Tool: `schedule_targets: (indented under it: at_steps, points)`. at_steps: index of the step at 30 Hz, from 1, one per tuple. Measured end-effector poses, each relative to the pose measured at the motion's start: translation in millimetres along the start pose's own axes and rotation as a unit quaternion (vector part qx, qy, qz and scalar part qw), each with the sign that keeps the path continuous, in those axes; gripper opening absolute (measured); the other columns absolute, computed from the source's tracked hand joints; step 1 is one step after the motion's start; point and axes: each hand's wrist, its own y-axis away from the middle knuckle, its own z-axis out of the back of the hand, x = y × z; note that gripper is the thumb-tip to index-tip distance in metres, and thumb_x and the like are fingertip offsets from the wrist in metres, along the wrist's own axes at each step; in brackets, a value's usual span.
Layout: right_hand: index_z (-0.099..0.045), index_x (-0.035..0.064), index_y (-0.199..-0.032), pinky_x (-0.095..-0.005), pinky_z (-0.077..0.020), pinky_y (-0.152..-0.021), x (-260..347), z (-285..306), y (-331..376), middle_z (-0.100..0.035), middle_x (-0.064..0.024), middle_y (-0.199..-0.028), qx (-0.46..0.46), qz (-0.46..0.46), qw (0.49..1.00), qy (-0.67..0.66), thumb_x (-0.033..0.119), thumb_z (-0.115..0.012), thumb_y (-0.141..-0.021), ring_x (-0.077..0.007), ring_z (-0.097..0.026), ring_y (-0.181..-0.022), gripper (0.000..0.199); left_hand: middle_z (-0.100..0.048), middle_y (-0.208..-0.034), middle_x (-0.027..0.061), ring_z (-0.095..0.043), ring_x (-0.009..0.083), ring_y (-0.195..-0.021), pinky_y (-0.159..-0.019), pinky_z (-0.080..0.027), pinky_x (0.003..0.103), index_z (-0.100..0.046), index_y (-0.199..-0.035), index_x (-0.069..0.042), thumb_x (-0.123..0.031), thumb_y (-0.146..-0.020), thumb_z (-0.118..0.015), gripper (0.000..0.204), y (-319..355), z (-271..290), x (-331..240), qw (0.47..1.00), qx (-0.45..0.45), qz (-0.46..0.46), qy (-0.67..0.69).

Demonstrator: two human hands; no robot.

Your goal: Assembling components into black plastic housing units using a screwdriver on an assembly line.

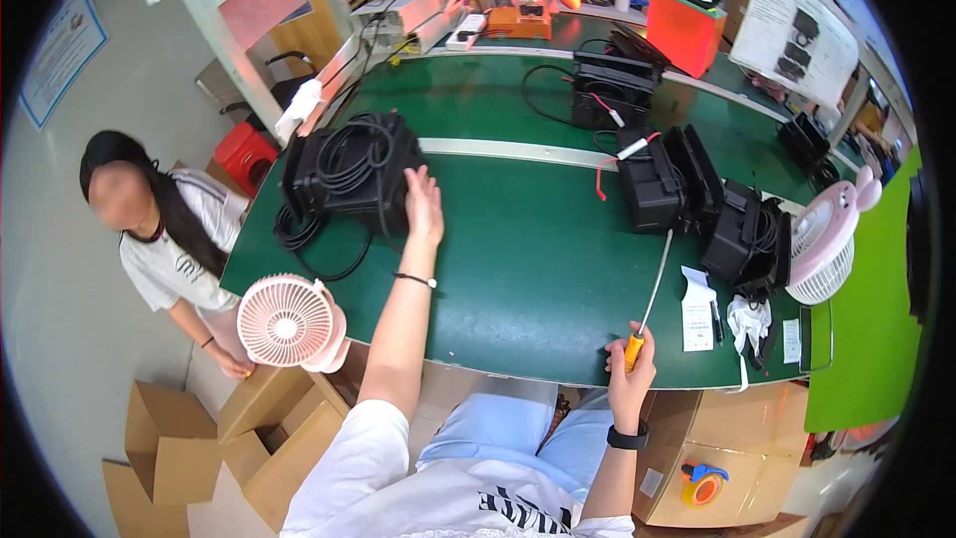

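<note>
Two arms out, left hand [424, 204] flat on black unit [349, 174], right hand [630, 364] gripping screwdriver [649, 301]

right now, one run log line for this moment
left hand: flat against black unit | right hand: gripping long screwdriver, tip toward second black unit | surface: green bench

Left hand [423, 204] flat against the black box unit [344, 174] with coiled cable on the green surface [518, 279]. Right hand [629, 367] grips a long screwdriver [649, 299] by its orange handle, tip toward another black unit [657, 184], possibly touching it.
</note>
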Motion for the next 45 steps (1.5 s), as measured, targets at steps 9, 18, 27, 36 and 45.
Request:
schedule_targets:
  at_steps: [9, 18, 27, 36, 45]
  points:
    - [-0.048, 0.0037, -0.131, -0.024, -0.0504, -0.063, -6.6, 2.2, 2.2, -0.065, -0.0049, -0.081, 0.001, 0.007, 1.0, 0.002, 0.005, -0.058, -0.095, -0.0103, -0.061, -0.069, 0.038, -0.026, -0.158, 0.0194, -0.023, 0.029, -0.148, -0.121, -0.016, 0.037, -0.031, -0.15, 0.002, -0.064, -0.097, -0.043, 0.085, -16.1, 23.0, -18.2, 0.999, -0.048, -0.019, 0.001]
    - [-0.05, 0.0021, -0.127, -0.0286, -0.0532, -0.068, -12.3, -1.2, -1.2, -0.066, -0.0075, -0.081, -0.018, -0.004, 1.0, 0.026, 0.001, -0.06, -0.092, -0.0162, -0.069, -0.075, 0.036, -0.062, -0.125, 0.0029, -0.059, 0.014, -0.108, -0.095, -0.044, 0.03, -0.059, -0.128, -0.012, -0.024, -0.099, -0.057, 0.031, -19.0, -51.1, 23.5, 0.968, 0.022, -0.074, -0.24]
    - [-0.05, -0.0002, -0.126, -0.0251, -0.0497, -0.056, -3.2, -16.5, -6.7, -0.064, -0.0064, -0.072, -0.083, -0.031, 0.994, 0.071, -0.002, -0.057, -0.091, -0.0114, -0.061, -0.059, 0.035, -0.065, -0.116, 0.0119, -0.061, 0.0307, -0.113, -0.099, -0.048, 0.042, -0.065, -0.111, -0.006, -0.002, -0.085, -0.06, 0.027, -30.3, -241.6, 43.8, 0.662, 0.26, -0.494, -0.499]
    - [-0.053, -0.002, -0.118, -0.0378, -0.0547, -0.06, 1.2, -17.2, -7.7, -0.068, -0.0171, -0.084, -0.075, -0.014, 0.987, 0.144, 0.001, -0.065, -0.083, -0.0336, -0.068, -0.065, 0.037, -0.055, -0.131, 0.0076, -0.049, 0.0256, -0.127, -0.103, -0.038, 0.055, -0.052, -0.133, -0.012, -0.033, -0.09, -0.063, 0.049, -88.4, -255.7, 92.4, 0.546, 0.2, -0.44, -0.684]
    - [-0.052, -0.0032, -0.121, -0.039, -0.0528, -0.057, 5.1, -18.1, -14.3, -0.065, -0.0183, -0.078, -0.089, 0.023, 0.988, 0.121, 0.0, -0.062, -0.087, -0.0345, -0.066, -0.063, 0.035, -0.056, -0.114, 0.0153, -0.048, 0.0353, -0.118, -0.107, -0.032, 0.063, -0.058, -0.116, -0.008, -0.036, -0.074, -0.081, 0.056, -76.2, -208.6, 70.7, 0.551, 0.18, -0.386, -0.717]
